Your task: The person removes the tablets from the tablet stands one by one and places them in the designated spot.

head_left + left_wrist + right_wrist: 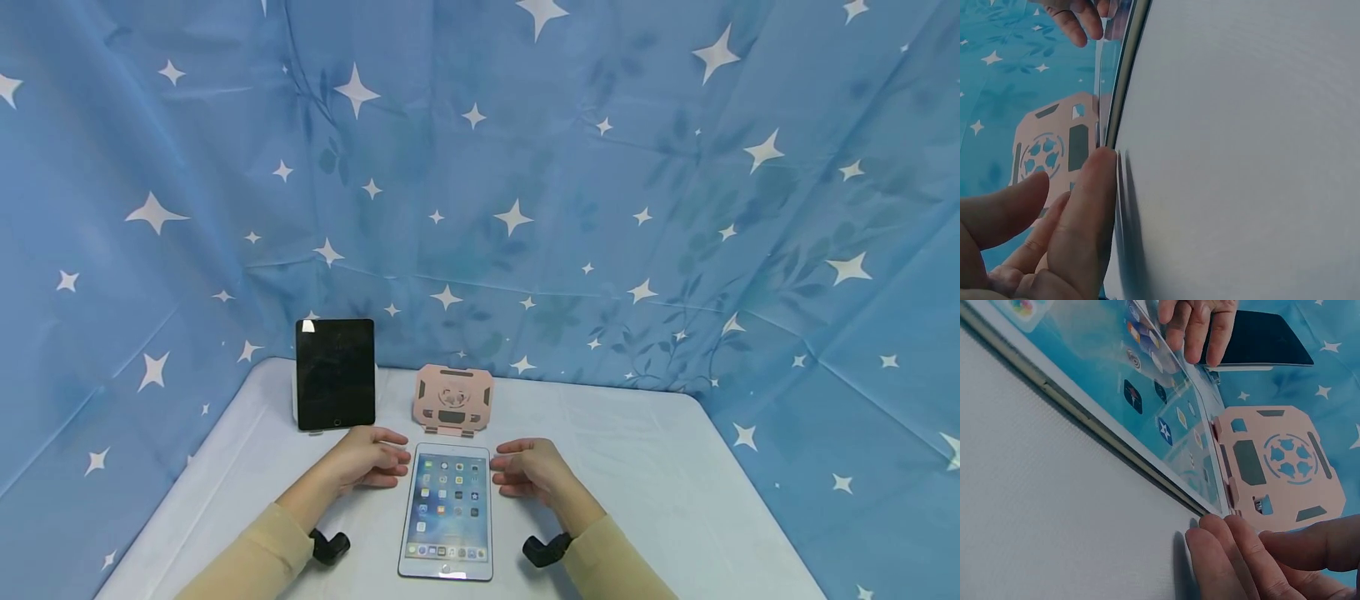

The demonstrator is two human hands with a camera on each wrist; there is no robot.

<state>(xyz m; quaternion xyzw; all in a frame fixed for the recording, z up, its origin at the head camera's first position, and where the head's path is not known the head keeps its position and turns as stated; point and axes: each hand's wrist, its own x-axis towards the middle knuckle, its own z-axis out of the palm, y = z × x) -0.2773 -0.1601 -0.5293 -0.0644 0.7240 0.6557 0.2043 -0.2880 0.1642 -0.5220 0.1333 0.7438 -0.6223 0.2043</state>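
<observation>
A white-framed tablet (pixel 447 508) lies flat on the table, its lit screen filled with app icons. Just left of its upper edge is my left hand (pixel 372 458), fingers loosely bent and holding nothing. My right hand (pixel 528 475) rests at the tablet's right side in a mirrored pose, also holding nothing. In the right wrist view the fingertips (pixel 1210 534) lie near the corner of the tablet (pixel 1154 425); whether they touch it I cannot tell. The left wrist view shows a finger (pixel 1088 212) beside the tablet's thin edge (pixel 1127 69).
Behind the tablet stands a pink stand (pixel 453 398) with cut-outs, leaning back. A second tablet (pixel 335 375), dark-screened, stands upright at the back left. The white table (pixel 600 417) ends at a blue curtain (pixel 555 208) with white stars.
</observation>
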